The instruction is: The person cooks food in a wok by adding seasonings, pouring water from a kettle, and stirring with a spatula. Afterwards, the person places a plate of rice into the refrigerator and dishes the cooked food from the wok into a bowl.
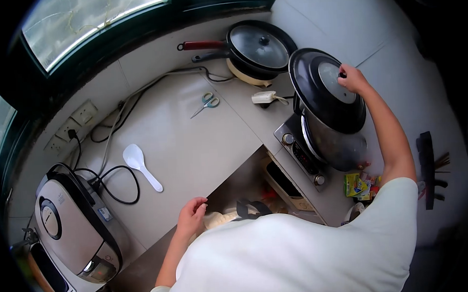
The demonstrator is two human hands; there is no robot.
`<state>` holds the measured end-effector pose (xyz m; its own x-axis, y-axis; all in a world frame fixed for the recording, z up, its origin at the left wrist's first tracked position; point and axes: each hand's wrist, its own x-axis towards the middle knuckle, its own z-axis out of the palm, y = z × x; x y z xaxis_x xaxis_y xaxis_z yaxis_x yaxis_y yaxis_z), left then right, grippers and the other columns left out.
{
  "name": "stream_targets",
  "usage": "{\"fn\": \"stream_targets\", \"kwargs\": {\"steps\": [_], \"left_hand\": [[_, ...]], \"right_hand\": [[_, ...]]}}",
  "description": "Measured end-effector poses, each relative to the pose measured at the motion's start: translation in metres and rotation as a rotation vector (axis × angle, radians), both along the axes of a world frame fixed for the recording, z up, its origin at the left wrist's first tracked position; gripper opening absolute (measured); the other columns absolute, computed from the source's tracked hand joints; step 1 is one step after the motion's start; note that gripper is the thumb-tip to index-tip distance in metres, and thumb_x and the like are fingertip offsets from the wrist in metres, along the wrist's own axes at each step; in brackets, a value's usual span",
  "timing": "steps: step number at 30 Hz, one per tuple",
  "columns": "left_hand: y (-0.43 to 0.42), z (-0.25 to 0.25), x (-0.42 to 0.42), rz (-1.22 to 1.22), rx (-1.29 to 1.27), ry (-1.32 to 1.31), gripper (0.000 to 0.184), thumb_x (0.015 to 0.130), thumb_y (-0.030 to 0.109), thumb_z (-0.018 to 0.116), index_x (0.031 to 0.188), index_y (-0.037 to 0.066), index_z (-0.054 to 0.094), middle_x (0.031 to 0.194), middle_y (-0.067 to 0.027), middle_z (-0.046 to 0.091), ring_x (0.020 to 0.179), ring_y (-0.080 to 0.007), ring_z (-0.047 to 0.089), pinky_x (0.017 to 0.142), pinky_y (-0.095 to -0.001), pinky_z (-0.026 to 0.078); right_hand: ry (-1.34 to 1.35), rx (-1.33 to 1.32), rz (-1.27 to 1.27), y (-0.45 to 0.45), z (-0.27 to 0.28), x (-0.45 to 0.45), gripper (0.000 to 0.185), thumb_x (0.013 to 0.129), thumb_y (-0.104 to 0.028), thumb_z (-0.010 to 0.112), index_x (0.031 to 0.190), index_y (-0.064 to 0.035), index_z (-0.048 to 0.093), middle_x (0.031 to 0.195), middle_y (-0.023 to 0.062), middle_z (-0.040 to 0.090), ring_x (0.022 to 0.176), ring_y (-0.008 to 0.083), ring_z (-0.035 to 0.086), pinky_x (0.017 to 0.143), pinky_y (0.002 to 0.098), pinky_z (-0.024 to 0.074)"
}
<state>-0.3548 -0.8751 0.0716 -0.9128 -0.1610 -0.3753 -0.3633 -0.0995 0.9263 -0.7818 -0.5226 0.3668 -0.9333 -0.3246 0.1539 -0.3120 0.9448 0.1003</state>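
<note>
My right hand [351, 79] grips the knob of a large black lid [308, 80] with a glass centre. The lid is tilted over a shiny steel pot [338, 144]; whether its rim touches the pot I cannot tell. That pot stands on an induction cooker [300, 152] with two knobs. Near the counter's front edge, my left hand [191, 215] is loosely curled with its fingers slightly apart, and no object shows in it. A white rice paddle [142, 167] lies on the counter to its upper left.
At the left stands a rice cooker [73, 221] with its cable. Scissors [206, 103] and a white plug block [263, 97] lie farther back. A lidded frying pan [258, 44] sits in the far corner. Colourful packets [357, 186] lie right of the cooker.
</note>
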Motion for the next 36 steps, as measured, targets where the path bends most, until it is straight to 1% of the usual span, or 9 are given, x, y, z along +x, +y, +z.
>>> {"fn": "stream_targets", "kwargs": {"steps": [2, 10, 13, 14, 21, 26, 30, 33, 36], "left_hand": [[-0.003, 0.002, -0.003, 0.027, -0.004, 0.040, 0.020, 0.087, 0.011, 0.053, 0.105, 0.002, 0.058, 0.086, -0.0045, 0.061, 0.078, -0.0115, 0.056, 0.073, -0.0255, 0.046], [0.016, 0.031, -0.024, 0.314, -0.048, 0.001, 0.019, 0.088, 0.010, 0.052, 0.104, 0.001, 0.058, 0.091, -0.0059, 0.061, 0.080, -0.0110, 0.056, 0.073, -0.0246, 0.045], [0.025, 0.036, -0.031, 0.364, -0.060, -0.020, 0.019, 0.088, 0.010, 0.052, 0.104, 0.001, 0.058, 0.090, -0.0062, 0.061, 0.081, -0.0114, 0.056, 0.073, -0.0245, 0.045], [0.028, 0.033, -0.033, 0.373, -0.080, -0.021, 0.020, 0.088, 0.010, 0.052, 0.104, 0.001, 0.058, 0.090, -0.0063, 0.061, 0.081, -0.0116, 0.056, 0.073, -0.0245, 0.045], [0.037, 0.033, -0.041, 0.390, -0.090, -0.030, 0.020, 0.087, 0.010, 0.053, 0.104, 0.001, 0.058, 0.092, -0.0064, 0.059, 0.080, -0.0126, 0.056, 0.073, -0.0251, 0.046], [0.028, 0.036, -0.041, 0.302, -0.123, 0.018, 0.020, 0.087, 0.010, 0.053, 0.104, 0.001, 0.058, 0.093, -0.0072, 0.059, 0.081, -0.0129, 0.056, 0.073, -0.0252, 0.046], [0.017, 0.034, -0.034, 0.195, -0.056, 0.035, 0.020, 0.088, 0.010, 0.052, 0.105, 0.001, 0.058, 0.094, -0.0083, 0.060, 0.084, -0.0132, 0.057, 0.074, -0.0244, 0.045], [0.010, 0.042, -0.034, 0.024, -0.068, 0.055, 0.020, 0.089, 0.009, 0.051, 0.106, 0.001, 0.057, 0.096, -0.0078, 0.060, 0.087, -0.0128, 0.056, 0.077, -0.0236, 0.045], [0.015, 0.018, -0.035, -0.087, 0.126, 0.113, 0.020, 0.089, 0.008, 0.050, 0.107, 0.001, 0.056, 0.096, -0.0061, 0.060, 0.089, -0.0120, 0.056, 0.078, -0.0232, 0.044]], "right_hand": [[0.024, -0.021, 0.075, -0.039, 0.004, -0.030, 0.032, 0.068, -0.020, 0.063, 0.094, -0.0051, 0.054, 0.088, 0.0180, 0.061, 0.083, 0.0341, 0.058, 0.071, 0.0393, 0.0465], [-0.018, 0.032, 0.174, -0.177, -0.036, -0.158, 0.030, 0.072, -0.021, 0.065, 0.096, -0.0059, 0.056, 0.096, 0.0174, 0.061, 0.095, 0.0341, 0.056, 0.079, 0.0393, 0.0457], [-0.013, -0.002, 0.178, -0.198, -0.054, -0.187, 0.030, 0.070, -0.020, 0.066, 0.094, -0.0056, 0.057, 0.098, 0.0173, 0.061, 0.096, 0.0340, 0.056, 0.081, 0.0390, 0.0457], [0.029, 0.045, 0.221, -0.200, -0.061, -0.199, 0.029, 0.071, -0.020, 0.067, 0.094, -0.0053, 0.056, 0.093, 0.0184, 0.061, 0.091, 0.0339, 0.058, 0.076, 0.0396, 0.0464], [0.024, 0.079, 0.123, -0.201, -0.100, -0.238, 0.031, 0.074, -0.021, 0.064, 0.099, -0.0047, 0.057, 0.105, 0.0179, 0.060, 0.102, 0.0351, 0.054, 0.086, 0.0416, 0.0441], [0.004, -0.014, 0.188, -0.191, -0.081, -0.208, 0.052, 0.077, -0.030, 0.064, 0.120, -0.0054, 0.050, 0.116, 0.0196, 0.055, 0.109, 0.0347, 0.051, 0.091, 0.0401, 0.0421], [0.055, -0.155, 0.457, -0.169, -0.044, -0.148, 0.047, 0.079, -0.026, 0.063, 0.119, -0.0061, 0.051, 0.115, 0.0176, 0.056, 0.101, 0.0328, 0.055, 0.087, 0.0362, 0.0431], [0.024, -0.299, 0.504, -0.146, 0.001, -0.018, 0.040, 0.080, -0.023, 0.061, 0.117, -0.0087, 0.053, 0.109, 0.0118, 0.057, 0.096, 0.0242, 0.056, 0.083, 0.0321, 0.0442], [0.036, -0.314, 0.467, -0.102, 0.028, 0.116, 0.034, 0.082, -0.018, 0.059, 0.114, -0.0078, 0.054, 0.108, 0.0084, 0.057, 0.096, 0.0206, 0.054, 0.081, 0.0317, 0.0443]]}}
